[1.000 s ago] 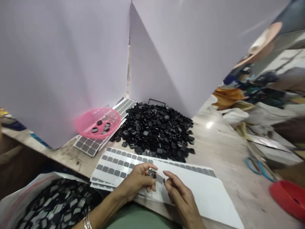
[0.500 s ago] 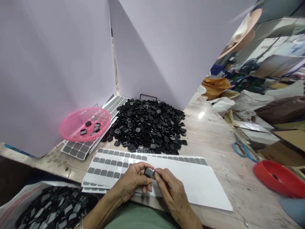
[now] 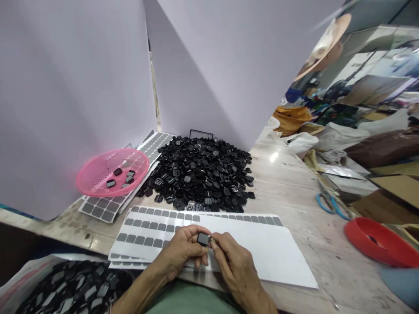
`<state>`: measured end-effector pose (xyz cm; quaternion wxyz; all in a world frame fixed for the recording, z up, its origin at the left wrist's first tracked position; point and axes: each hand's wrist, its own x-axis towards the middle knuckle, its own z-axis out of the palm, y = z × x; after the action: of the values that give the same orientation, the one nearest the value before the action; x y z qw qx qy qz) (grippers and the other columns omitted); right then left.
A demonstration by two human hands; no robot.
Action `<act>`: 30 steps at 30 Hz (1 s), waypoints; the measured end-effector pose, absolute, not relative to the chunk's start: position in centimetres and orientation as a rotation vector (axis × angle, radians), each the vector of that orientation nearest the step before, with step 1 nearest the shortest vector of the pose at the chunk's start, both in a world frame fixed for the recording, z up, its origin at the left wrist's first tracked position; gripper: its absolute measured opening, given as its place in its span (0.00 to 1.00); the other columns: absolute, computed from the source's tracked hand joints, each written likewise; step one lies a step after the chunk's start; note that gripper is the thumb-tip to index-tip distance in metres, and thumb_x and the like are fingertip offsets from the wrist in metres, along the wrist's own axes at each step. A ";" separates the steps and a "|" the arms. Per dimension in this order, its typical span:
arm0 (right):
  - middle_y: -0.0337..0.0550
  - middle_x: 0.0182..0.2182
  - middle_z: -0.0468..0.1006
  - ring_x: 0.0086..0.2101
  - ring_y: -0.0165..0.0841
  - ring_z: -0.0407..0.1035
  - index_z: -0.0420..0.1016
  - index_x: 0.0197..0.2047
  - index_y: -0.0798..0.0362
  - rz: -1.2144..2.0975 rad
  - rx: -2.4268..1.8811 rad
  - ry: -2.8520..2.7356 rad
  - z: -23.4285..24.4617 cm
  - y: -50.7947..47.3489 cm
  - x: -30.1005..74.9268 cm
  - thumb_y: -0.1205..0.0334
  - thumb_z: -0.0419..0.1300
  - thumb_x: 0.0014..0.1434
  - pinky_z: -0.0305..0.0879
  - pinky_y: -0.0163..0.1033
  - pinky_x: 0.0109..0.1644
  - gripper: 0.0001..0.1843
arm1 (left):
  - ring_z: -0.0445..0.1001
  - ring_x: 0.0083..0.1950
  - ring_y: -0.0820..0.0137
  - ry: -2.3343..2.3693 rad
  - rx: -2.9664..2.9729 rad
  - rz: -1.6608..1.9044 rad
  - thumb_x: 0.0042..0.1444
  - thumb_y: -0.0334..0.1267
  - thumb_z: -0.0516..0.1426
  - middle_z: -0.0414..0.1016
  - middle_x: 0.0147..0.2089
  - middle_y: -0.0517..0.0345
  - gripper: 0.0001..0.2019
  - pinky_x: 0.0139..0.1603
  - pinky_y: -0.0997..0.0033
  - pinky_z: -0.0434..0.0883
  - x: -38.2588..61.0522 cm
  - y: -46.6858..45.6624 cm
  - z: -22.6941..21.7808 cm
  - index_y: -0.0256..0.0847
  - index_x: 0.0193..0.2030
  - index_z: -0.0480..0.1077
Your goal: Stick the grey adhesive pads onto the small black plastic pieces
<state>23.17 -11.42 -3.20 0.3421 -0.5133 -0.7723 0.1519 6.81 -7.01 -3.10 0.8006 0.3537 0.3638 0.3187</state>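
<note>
A small black plastic piece with a grey face (image 3: 203,239) is pinched in my left hand (image 3: 183,249), between thumb and forefinger. My right hand (image 3: 231,257) meets it from the right, its thumb and forefinger closed at the piece's edge; whether anything tiny is between them I cannot make out. Both hands are above sheets of grey rounded stickers (image 3: 145,224), partly bare white on the right. Just beyond the sheets lies a large heap of black plastic pieces (image 3: 206,170).
Left of the heap, a pink basket (image 3: 88,174) holds several pieces and rests on more sticker sheets (image 3: 101,209). A bag of black pieces (image 3: 72,288) stands at lower left. Blue-handled scissors (image 3: 332,205) and a red bowl (image 3: 356,244) are at right. Pale panels (image 3: 209,78) rise behind.
The black piece has turned slightly, so its grey face shows flatter toward me. My fingers stay at its edges. The whole view has shifted a little.
</note>
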 end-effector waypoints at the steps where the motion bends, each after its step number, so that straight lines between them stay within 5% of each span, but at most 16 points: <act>1: 0.39 0.31 0.70 0.29 0.31 0.68 0.66 0.44 0.50 0.394 -1.340 -2.009 -3.2 -11.5 23.1 0.65 0.45 0.68 0.63 0.34 0.32 0.09 | 0.70 0.20 0.75 0.776 0.756 0.687 0.41 0.30 0.64 0.73 0.20 0.59 0.18 0.18 0.82 0.62 6.8 -7.0 -3.2 0.33 0.43 0.71; 10: 0.39 0.30 0.70 0.28 0.31 0.69 0.66 0.41 0.50 0.293 -1.452 -2.065 -3.4 -11.6 22.8 0.65 0.43 0.69 0.61 0.34 0.31 0.11 | 0.70 0.19 0.75 0.800 0.797 0.698 0.42 0.31 0.63 0.74 0.21 0.59 0.18 0.19 0.81 0.63 6.9 -7.4 -3.3 0.32 0.42 0.70; 17: 0.39 0.29 0.70 0.28 0.32 0.69 0.65 0.38 0.49 0.267 -1.492 -2.160 -3.2 -11.4 22.0 0.65 0.41 0.68 0.61 0.35 0.30 0.13 | 0.65 0.16 0.76 0.886 0.983 0.705 0.55 0.49 0.57 0.69 0.18 0.63 0.16 0.16 0.80 0.56 7.1 -7.6 -3.9 0.36 0.37 0.69; 21: 0.41 0.33 0.74 0.28 0.34 0.71 0.67 0.41 0.49 0.256 -1.658 -2.168 -2.7 -10.3 24.2 0.65 0.41 0.67 0.63 0.37 0.32 0.13 | 0.65 0.20 0.76 1.117 1.376 0.875 0.60 0.47 0.52 0.67 0.20 0.64 0.14 0.20 0.78 0.59 4.3 -6.5 -1.0 0.38 0.35 0.71; 24: 0.43 0.34 0.76 0.28 0.37 0.72 0.66 0.42 0.50 0.218 -1.862 -2.097 -2.6 -9.4 26.2 0.62 0.42 0.67 0.62 0.40 0.31 0.13 | 0.66 0.22 0.75 1.525 1.569 1.190 0.61 0.47 0.51 0.68 0.23 0.64 0.14 0.22 0.76 0.62 -0.7 -4.2 3.3 0.42 0.44 0.72; 27: 0.42 0.31 0.75 0.28 0.38 0.72 0.65 0.38 0.50 0.306 -1.908 -2.160 -2.6 -9.3 26.1 0.61 0.42 0.68 0.60 0.40 0.32 0.12 | 0.73 0.33 0.69 2.038 1.828 1.531 0.63 0.45 0.49 0.75 0.34 0.56 0.16 0.37 0.65 0.71 -6.1 -1.5 7.4 0.41 0.51 0.70; 30: 0.40 0.29 0.73 0.28 0.36 0.71 0.62 0.37 0.50 0.343 -1.794 -2.249 -2.9 -9.4 24.1 0.63 0.40 0.68 0.58 0.39 0.31 0.12 | 0.65 0.60 0.54 2.338 2.140 1.596 0.61 0.44 0.53 0.70 0.55 0.43 0.20 0.61 0.45 0.60 -8.4 -0.5 8.9 0.36 0.57 0.66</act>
<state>24.07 -9.35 -2.92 0.1218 -0.6146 -0.7705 0.1174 -8.38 -0.52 8.93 -0.2023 0.5906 0.6452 0.4405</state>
